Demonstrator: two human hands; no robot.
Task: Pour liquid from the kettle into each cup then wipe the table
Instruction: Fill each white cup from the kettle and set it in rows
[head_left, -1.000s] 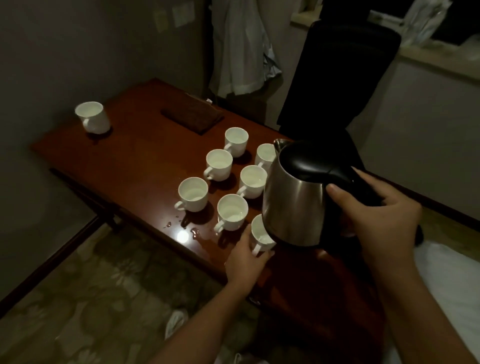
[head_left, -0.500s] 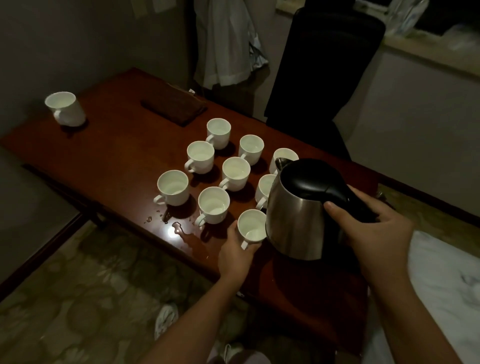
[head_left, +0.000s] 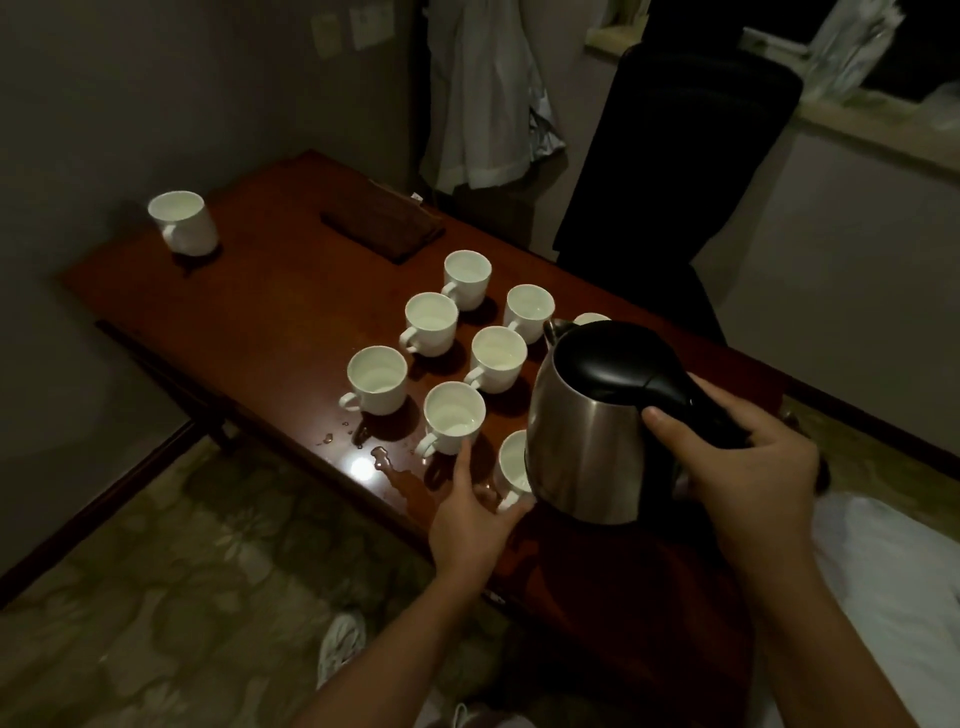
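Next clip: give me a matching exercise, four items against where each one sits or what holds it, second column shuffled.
Items:
1. kettle
2. lone cup
3. brown cloth
4. spilled puddle

Places:
A. table's near edge, beside the left hand
B. far left corner of the table
C. gripped by the right hand
D. far side, behind the cup cluster

Pairs: 1-C, 2-B, 3-D, 4-A

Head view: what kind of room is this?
Probably a hotel or guest room, not a kitchen. A low wooden table stands on patterned carpet, a steel kettle sits among matching white cups, and white bedding lies at the lower right. Clothes hang by the wall.
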